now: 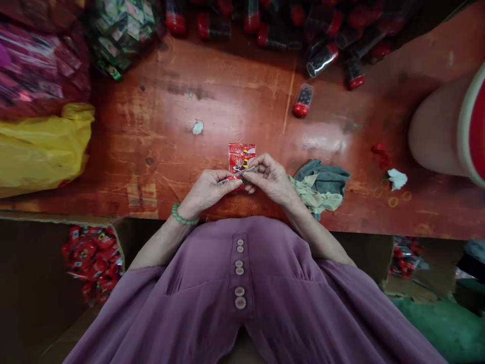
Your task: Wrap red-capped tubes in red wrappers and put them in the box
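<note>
Item: red sachets (pixel 241 154), a small flat stack on the red desk (pixel 159 136) just ahead of my hands. My left hand (pixel 207 189) has its fingers closed on one red sachet's end; my right hand (pixel 270 177) pinches the other end, thumb and forefinger together. Adjacent: grey-green cloth (pixel 322 184) touching my right wrist; red-capped vial (pixel 303 100) lying farther back; yellow bag (pixel 41 146) at far left.
</note>
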{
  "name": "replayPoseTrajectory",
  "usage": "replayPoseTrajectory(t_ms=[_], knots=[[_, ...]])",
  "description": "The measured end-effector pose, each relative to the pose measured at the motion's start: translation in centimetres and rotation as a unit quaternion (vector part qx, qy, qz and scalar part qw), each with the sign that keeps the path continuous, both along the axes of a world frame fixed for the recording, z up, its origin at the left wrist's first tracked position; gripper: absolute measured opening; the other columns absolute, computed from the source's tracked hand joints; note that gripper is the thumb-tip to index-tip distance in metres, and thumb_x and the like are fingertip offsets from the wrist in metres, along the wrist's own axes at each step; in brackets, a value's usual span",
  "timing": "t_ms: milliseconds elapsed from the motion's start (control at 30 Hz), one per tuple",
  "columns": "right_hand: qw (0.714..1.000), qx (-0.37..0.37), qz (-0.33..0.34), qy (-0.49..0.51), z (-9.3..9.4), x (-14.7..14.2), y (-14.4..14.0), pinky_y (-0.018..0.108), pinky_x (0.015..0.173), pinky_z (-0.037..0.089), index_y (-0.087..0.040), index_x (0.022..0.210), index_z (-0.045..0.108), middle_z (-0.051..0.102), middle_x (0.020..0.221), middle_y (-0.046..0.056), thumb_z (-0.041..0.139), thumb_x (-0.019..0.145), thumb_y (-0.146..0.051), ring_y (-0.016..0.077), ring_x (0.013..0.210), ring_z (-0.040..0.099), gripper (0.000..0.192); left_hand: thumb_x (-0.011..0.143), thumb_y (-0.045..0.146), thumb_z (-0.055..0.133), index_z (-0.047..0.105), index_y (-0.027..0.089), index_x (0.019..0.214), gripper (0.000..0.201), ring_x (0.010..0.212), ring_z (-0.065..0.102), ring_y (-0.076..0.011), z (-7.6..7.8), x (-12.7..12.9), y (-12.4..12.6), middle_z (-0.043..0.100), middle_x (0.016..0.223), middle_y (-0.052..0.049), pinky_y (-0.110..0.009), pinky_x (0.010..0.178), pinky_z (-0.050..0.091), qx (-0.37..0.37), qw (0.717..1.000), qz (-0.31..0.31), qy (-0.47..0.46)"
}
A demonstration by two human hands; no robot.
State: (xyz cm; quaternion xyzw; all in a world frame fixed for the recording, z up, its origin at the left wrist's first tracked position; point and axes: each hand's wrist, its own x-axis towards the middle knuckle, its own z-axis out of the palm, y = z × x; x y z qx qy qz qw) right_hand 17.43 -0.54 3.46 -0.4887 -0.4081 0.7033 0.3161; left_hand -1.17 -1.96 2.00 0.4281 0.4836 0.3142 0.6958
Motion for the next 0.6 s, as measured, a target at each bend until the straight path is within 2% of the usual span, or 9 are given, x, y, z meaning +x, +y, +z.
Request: replayPoseTrajectory(t_ms=[100, 167, 267, 333, 500, 600], knots=[[1.0, 0.005, -0.015, 0.0, -0.3, 0.1, 0.3, 0.017, 0.05, 0.053, -0.023, 0.086, 0.047, 0.064, 0.067, -0.008, 0.079, 0.071, -0.051, 0.0064, 0.052, 0.063, 0.045, 0.07, 0.048, 0.081, 0.075, 0.017, 0.098, 0.042, 0.077, 0.069, -0.0157, -0.4, -0.3, 0.1, 0.076, 0.091, -0.007, -0.027, 0.072, 0.055, -0.007, 0.995, 0.093, -0.044], [0.999, 0.018, -0.049, 0.0, -0.7, -0.2, 0.4, 0.016, 0.048, 0.052, -0.023, 0.087, 0.047, 0.064, 0.067, -0.008, 0.079, 0.071, -0.051, 0.0059, 0.051, 0.063, 0.045, 0.066, 0.05, 0.083, 0.072, 0.019, 0.103, 0.05, 0.086, 0.071, -0.0174, -0.5, -0.3, -0.2, 0.076, 0.099, -0.008, -0.029, 0.078, 0.057, -0.021, 0.984, 0.144, -0.101], [0.993, 0.044, -0.111, 0.006, -1.2, -0.9, 0.3, 0.014, 0.044, 0.048, -0.024, 0.088, 0.046, 0.062, 0.068, -0.01, 0.077, 0.072, -0.052, 0.0045, 0.049, 0.06, 0.045, 0.064, 0.048, 0.086, 0.07, 0.02, 0.1, 0.049, 0.089, 0.072, -0.0191, -0.5, 0.3, -0.8, 0.075, 0.099, -0.007, -0.033, 0.081, 0.059, -0.061, 0.967, 0.169, -0.179], [0.99, 0.053, -0.126, 0.016, -1.2, -1.5, 0.2, 0.015, 0.047, 0.05, -0.024, 0.09, 0.048, 0.062, 0.07, -0.009, 0.076, 0.074, -0.053, 0.0048, 0.051, 0.062, 0.043, 0.065, 0.046, 0.086, 0.07, 0.019, 0.094, 0.043, 0.086, 0.072, -0.0193, -0.5, 0.9, -1.0, 0.075, 0.093, -0.006, -0.033, 0.08, 0.059, -0.082, 0.957, 0.197, -0.197], [0.996, 0.062, -0.069, 0.015, -0.5, -2.0, -0.1, 0.023, 0.069, 0.06, -0.023, 0.099, 0.056, 0.068, 0.08, -0.003, 0.073, 0.078, -0.051, 0.0097, 0.07, 0.069, 0.039, 0.063, 0.048, 0.086, 0.068, 0.018, 0.079, 0.038, 0.079, 0.07, -0.0162, -0.7, 1.6, -0.2, 0.075, 0.082, -0.003, -0.031, 0.077, 0.057, -0.072, 0.933, 0.304, -0.178], [0.997, 0.052, -0.049, 0.011, -0.5, -2.0, -0.3, 0.023, 0.068, 0.059, -0.022, 0.093, 0.057, 0.068, 0.077, -0.003, 0.076, 0.076, -0.049, 0.0092, 0.067, 0.069, 0.037, 0.057, 0.047, 0.089, 0.069, 0.018, 0.074, 0.038, 0.075, 0.068, -0.0138, -0.8, 1.6, 0.2, 0.074, 0.078, -0.001, -0.03, 0.078, 0.056, -0.052, 0.923, 0.338, -0.175]])
